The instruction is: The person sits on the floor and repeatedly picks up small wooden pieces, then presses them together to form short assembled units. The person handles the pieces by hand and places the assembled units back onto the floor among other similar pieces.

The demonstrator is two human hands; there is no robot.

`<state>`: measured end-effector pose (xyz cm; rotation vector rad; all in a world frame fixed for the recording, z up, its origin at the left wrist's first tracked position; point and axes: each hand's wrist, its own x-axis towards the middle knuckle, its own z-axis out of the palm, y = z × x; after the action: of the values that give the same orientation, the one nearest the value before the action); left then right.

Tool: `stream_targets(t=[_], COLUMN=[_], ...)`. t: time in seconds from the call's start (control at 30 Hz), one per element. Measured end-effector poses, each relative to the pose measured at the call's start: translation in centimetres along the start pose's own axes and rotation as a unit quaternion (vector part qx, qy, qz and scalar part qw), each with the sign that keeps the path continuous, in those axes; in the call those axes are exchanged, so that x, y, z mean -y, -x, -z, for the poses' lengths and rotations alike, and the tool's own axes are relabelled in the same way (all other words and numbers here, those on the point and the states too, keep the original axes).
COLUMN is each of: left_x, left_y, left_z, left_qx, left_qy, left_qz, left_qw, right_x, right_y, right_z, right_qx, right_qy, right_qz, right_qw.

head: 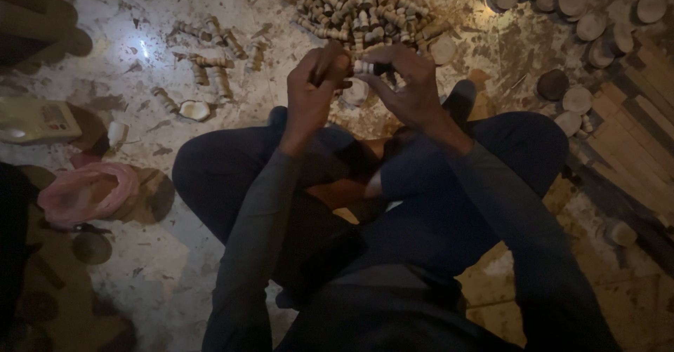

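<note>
Turned wooden piece (365,66): small, pale, ribbed spindle, held level between both hands, out in front of my crossed knees, at 12 o'clock from my lap.
Left hand (312,89): grip clenched around a darker brown rounded part (330,61), which butts against the spindle's left end.
Right hand (411,85): grip pinching the spindle's right end; fingertips (382,56) curled over the top of it.
Look of piece: light wood, ring grooves along its length, short; far end hidden by my fingers, so I cannot tell its full shape.
Pile (361,11): many similar ribbed spindles heaped on the floor (154,254) at 12 o'clock, just beyond my hands.
Discs (576,4): round wooden discs at 1 to 2 o'clock; wooden slats (632,134) at 3 o'clock.
Loose spindles (210,64): scattered at 10 o'clock; pink bag (88,190) at 9 o'clock.
Risk: light is poor and the piece is small; a slack pinch could drop it into the pile, where it would be hard to pick out.
Risk: pressing the two parts together off-axis could jam or split the thin ribbed wood.
</note>
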<state>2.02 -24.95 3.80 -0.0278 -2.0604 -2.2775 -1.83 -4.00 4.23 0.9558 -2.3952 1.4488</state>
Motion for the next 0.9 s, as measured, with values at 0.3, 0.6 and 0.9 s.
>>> stream_targets(t=[0.3,0.6,0.9], left_x=[2.1,2.4,0.3], left_y=[0.1,0.3,0.1], left_z=[0.1,-0.5,-1.0], left_qx=[0.01,-0.019,-0.042], left_qy=[-0.161,-0.085,-0.157], left_qz=[-0.032,0.027,0.027], left_qw=[0.986,0.996,0.986], right_x=[0.5,1.0,0.0], right_y=[-0.2,-0.2,0.1], right_z=[0.7,0.1,-0.1], right_qx=[0.04,0.023,0.039], right_qy=[-0.07,0.09,0.048], right_qz=[-0.095,0.097,-0.02], right_qw=[0.992,0.991,0.998])
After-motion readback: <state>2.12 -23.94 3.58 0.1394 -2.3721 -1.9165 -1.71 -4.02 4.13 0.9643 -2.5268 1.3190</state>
